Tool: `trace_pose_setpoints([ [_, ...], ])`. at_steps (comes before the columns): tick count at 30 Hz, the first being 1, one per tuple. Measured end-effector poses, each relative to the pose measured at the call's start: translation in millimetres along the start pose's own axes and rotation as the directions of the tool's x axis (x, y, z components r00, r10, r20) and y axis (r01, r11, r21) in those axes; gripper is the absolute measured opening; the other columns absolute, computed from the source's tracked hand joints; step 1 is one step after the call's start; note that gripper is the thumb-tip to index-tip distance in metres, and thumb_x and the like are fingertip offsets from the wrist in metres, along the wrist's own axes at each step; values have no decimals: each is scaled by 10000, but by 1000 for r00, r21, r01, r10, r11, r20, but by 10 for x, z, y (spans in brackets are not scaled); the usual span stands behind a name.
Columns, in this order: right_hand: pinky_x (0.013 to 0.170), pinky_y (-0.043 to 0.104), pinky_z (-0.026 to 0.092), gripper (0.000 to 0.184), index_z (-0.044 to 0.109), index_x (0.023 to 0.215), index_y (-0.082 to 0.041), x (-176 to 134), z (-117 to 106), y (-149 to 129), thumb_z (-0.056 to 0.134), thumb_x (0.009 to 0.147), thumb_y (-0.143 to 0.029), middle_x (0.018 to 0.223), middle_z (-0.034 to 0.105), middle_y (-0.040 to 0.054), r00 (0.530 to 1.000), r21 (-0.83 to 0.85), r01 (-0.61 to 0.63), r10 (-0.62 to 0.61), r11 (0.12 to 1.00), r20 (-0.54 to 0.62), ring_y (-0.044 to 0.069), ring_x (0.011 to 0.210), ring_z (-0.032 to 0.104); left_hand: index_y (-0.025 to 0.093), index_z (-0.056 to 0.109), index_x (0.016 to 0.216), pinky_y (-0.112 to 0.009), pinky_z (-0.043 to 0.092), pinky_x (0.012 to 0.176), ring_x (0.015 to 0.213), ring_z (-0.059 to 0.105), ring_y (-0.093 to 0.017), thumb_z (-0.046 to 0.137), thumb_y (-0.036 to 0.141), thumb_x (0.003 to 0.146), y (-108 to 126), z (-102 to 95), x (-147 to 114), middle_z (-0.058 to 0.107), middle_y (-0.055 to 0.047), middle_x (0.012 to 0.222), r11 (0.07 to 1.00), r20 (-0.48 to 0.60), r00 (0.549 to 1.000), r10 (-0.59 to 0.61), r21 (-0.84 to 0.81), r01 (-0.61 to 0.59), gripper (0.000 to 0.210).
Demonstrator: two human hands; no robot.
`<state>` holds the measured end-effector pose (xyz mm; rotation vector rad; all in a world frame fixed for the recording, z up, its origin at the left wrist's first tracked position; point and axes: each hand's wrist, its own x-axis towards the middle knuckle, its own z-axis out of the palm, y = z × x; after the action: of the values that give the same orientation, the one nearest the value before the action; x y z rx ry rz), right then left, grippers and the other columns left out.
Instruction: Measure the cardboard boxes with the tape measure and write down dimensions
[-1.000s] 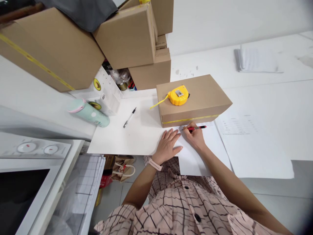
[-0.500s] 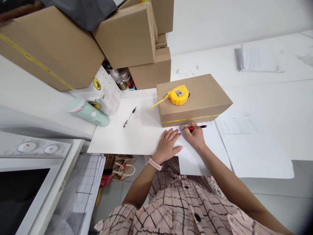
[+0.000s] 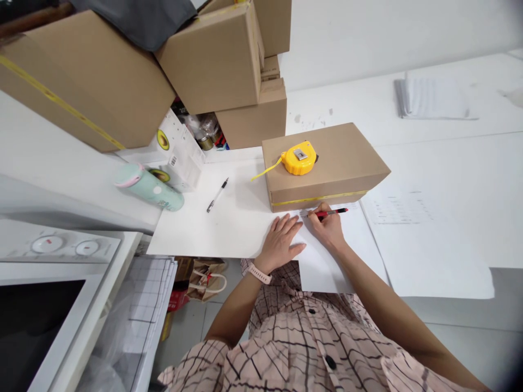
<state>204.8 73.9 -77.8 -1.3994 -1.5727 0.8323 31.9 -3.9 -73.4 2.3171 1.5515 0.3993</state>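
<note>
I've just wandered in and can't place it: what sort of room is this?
Probably a small workroom or office that doubles as storage: stacked cardboard boxes, a yellow tape measure on another carton, and a red pen held at a sheet of paper.

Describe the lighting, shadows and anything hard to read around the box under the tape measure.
All in the head view: bright light; a soft shadow left of the box; tape measure fairly crisp; marks near the red pen too small to read; print on the large sheet at right too faint.
</note>
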Motion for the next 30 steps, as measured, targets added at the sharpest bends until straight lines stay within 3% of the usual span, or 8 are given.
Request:
trace_pose_setpoints([
  [7, 591, 308, 411, 261, 486, 698, -247, -74, -20, -1, 624, 850, -409, 589, 520, -25, 990, 83, 8, 4, 997, -141, 160, 579, 491, 228, 493, 1504, -527, 219, 1295, 1570, 296, -281, 527, 494, 1018, -12, 1, -3, 452, -79, 1628, 1000, -4, 1000, -6, -11, 6, 555],
  [11, 647, 318, 471, 227, 583, 975, -238, -243, -308, 66, 559, 960, -463, 805, 675, 29, 975, 69, -6, 21, 998, -223, 190, 678, 610, 238, 502, 1497, -527, 234, 1291, 1566, 307, -279, 532, 487, 1017, -12, -6, -3, 450, -72, 1630, 1000, -3, 1000, -8, -16, 8, 541],
  [14, 798, 390, 512, 260, 624, 1172, -244, -284, -700, 245, 474, 995, -361, 1026, 726, 98, 964, -197, 51, -100, 979, -247, 252, 875, 673, 237, 504, 1494, -526, 229, 1293, 1566, 307, -275, 537, 488, 1015, -18, -17, 7, 449, -70, 1631, 1000, -3, 1000, -9, -13, 9, 542],
  [17, 916, 461, 474, 393, 653, 1248, -229, -236, -1052, 500, 499, 889, -183, 1101, 714, 149, 968, -561, 153, -238, 813, -82, 340, 1085, 619, 229, 510, 1487, -527, 237, 1292, 1565, 312, -272, 545, 480, 1013, -24, -12, 12, 455, -74, 1627, 1000, -14, 1000, -8, -6, 8, 538],
  [22, 898, 443, 455, 596, 600, 1394, -203, -187, -1189, 807, 416, 847, -52, 1250, 707, 148, 965, -749, 159, -261, 643, -19, 333, 1121, 601, 220, 665, 1281, -514, 404, 1213, 1395, 555, -263, 511, 414, 1026, 45, -1, -46, 664, -87, 1420, 1000, -190, 982, -8, -25, 4, 356],
  [26, 892, 431, 462, 555, 608, 1384, -188, -193, -1121, 879, 420, 876, -69, 1220, 723, 135, 953, -736, 147, -295, 661, -75, 317, 1111, 617, 231, 709, 1044, -451, 573, 972, 1036, 730, -234, 425, 360, 1055, 180, -270, 52, 781, -93, 1047, 999, -594, 803, -45, -50, 18, 312],
  [28, 899, 439, 466, 462, 659, 1300, -183, -186, -1113, 890, 448, 896, -103, 1235, 722, 137, 949, -727, 156, -306, 668, -77, 318, 1115, 619, 222, 681, 1045, -457, 559, 964, 1047, 715, -246, 462, 362, 1044, 239, -536, 267, 766, -104, 1046, 1000, -741, 671, -25, -29, 5, 261],
  [30, 890, 450, 478, 386, 694, 1219, -179, -175, -1120, 900, 463, 913, -133, 1245, 723, 136, 947, -721, 165, -312, 673, -75, 321, 1110, 620, 212, 648, 1130, -477, 508, 1039, 1150, 670, -261, 508, 365, 1026, 275, -828, 576, 734, -119, 1156, 1000, -791, 611, -24, -11, 24, 232],
])
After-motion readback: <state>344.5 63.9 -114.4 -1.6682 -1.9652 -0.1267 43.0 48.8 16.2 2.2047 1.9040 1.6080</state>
